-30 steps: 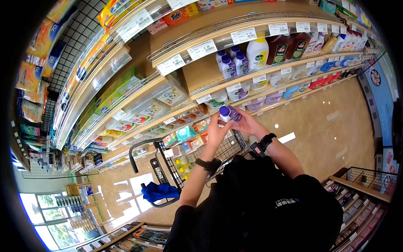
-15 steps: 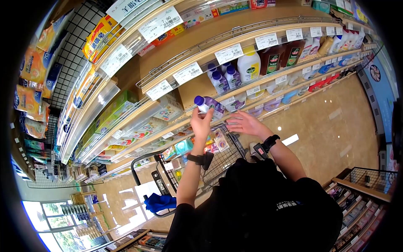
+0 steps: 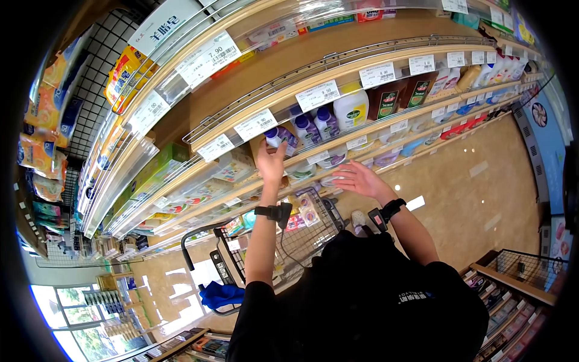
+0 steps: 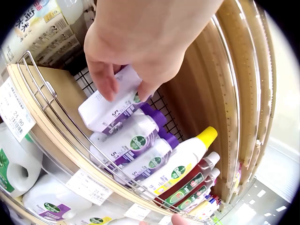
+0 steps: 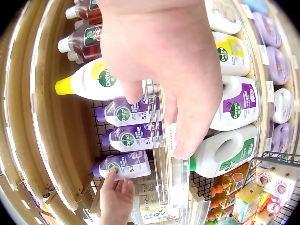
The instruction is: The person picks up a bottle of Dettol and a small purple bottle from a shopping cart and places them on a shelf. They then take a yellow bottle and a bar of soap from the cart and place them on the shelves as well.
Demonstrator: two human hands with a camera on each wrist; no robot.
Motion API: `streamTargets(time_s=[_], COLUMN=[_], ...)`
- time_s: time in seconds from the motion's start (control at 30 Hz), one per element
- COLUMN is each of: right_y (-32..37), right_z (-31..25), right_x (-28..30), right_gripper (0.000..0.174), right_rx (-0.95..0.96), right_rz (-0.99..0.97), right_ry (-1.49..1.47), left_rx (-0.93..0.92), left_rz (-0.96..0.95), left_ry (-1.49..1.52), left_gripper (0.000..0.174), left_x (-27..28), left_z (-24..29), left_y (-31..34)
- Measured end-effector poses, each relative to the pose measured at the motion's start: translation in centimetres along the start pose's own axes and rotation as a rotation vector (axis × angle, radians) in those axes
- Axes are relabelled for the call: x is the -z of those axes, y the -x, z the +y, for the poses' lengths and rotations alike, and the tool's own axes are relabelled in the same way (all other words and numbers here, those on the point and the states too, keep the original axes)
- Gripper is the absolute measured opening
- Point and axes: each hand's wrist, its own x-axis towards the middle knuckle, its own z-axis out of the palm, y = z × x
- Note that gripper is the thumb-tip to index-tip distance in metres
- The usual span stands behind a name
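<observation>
A white and purple Dettol bottle (image 3: 282, 140) with a purple cap is at the shelf, left of similar purple-capped bottles (image 3: 326, 123). My left hand (image 3: 271, 163) holds it, fingers and thumb on either side, as the left wrist view shows from above. In that view the bottle's base (image 4: 96, 117) tilts out toward the shelf's wire rail (image 4: 70, 124). My right hand (image 3: 363, 180) holds nothing, its fingers extended in front of the lower shelf. In the right wrist view it overlaps the rail and large Dettol jugs (image 5: 240, 101).
Beside the purple bottles stand a yellow-capped white bottle (image 3: 351, 110) and dark brown bottles (image 3: 386, 99). Price tags (image 3: 318, 95) line the shelf edges. Below is a wire shopping cart (image 3: 301, 238) with packages in it and a blue cloth (image 3: 221, 295) on its handle.
Both hands were on the bottle a second ago; the right has let go and moved away. My left hand has carried the bottle left and up to the shelf beside the matching ones.
</observation>
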Motion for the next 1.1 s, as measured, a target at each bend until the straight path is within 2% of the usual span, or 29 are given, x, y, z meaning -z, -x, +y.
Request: streamTargets(time_s=[0.03, 0.17, 0.27, 0.37, 0.47, 0.67, 0.8, 1.1], right_y=[0.1, 0.3, 0.3, 0.7, 0.9, 1.4, 1.3, 0.4], right_z=[-0.2, -0.9, -1.2, -1.7, -1.8, -1.8, -1.7, -1.1], right_x=[0.2, 1.0, 1.9, 2.3, 3.0, 3.4, 3.4, 2.8], right_gripper=[0.05, 0.048, 0.048, 0.049, 0.051, 0.052, 0.052, 0.053], right_rx=[0.005, 0.009, 0.008, 0.008, 0.013, -0.002, -0.01, -0.033], right_rz=[0.006, 0.018, 0.008, 0.019, 0.036, 0.054, 0.045, 0.068], right_ry=[-0.004, -0.015, -0.019, 0.001, 0.013, 0.032, 0.04, 0.06], left_rx=[-0.042, 0.084, 0.124, 0.08, 0.049, 0.078, -0.034, -0.03], left_rz=[-0.039, -0.299, -0.372, -0.382, -0.418, -0.44, -0.41, -0.364], left_ry=[0.037, 0.091, 0.072, 0.0, 0.066, 0.193, 0.144, 0.1], left_gripper=[0.046, 0.049, 0.05, 0.049, 0.051, 0.056, 0.056, 0.06], left_x=[0.0, 0.8, 0.8, 0.7, 0.4, 0.6, 0.5, 0.3], left_z=[-0.4, -0.5, -0.6, -0.6, -3.0, -1.8, -1.9, -1.5], left_y=[-0.5, -1.4, -2.0, -2.1, -2.3, -1.9, -1.7, -1.2])
